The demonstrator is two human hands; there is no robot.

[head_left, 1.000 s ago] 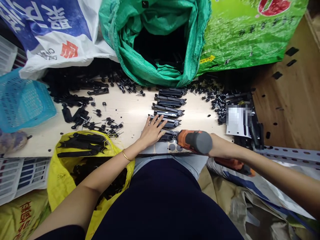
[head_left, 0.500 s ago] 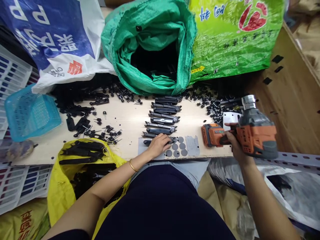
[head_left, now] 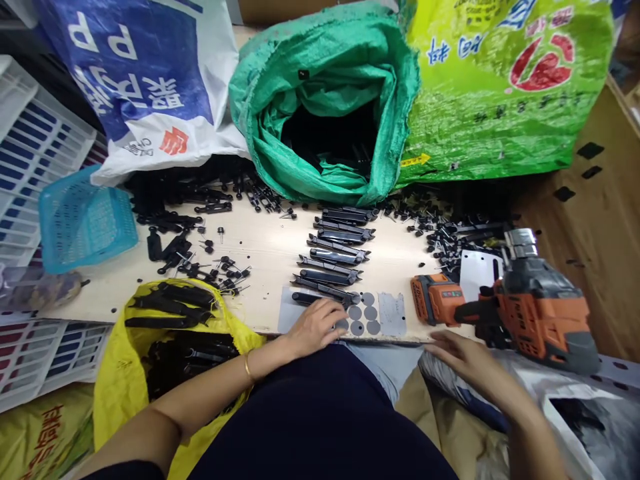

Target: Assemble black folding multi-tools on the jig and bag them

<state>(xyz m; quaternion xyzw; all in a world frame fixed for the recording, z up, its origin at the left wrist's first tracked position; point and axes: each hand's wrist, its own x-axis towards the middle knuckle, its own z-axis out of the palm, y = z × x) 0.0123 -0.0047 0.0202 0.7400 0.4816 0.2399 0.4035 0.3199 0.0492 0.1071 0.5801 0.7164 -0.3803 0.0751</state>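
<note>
At the front edge of the table rests my left hand [head_left: 318,328], its fingers loosely extended beside the nearest black plastic part [head_left: 320,298]. Whether the fingertips touch that part I cannot tell. Several such long black parts [head_left: 335,256] lie in a row running away from the hand. My right hand [head_left: 463,360] is just off the table's front edge, fingers apart, holding nothing. Beyond it an orange and black cordless impact wrench [head_left: 543,303] lies on its side, battery toward the middle. Grey discs [head_left: 371,313] on a grey sheet lie right of my left hand.
A green sack [head_left: 250,113] stands open at the back, between a white-blue sack [head_left: 210,67] and a lime sack [head_left: 500,127]. Left are a blue basket [head_left: 87,223], loose black pieces [head_left: 170,247] and a yellow sack [head_left: 115,373]. Small pinned pieces [head_left: 440,233] lie right.
My right hand has let go of the impact wrench and drawn back toward the table edge. My left hand has slid back off the nearest part. The view has shifted slightly.
</note>
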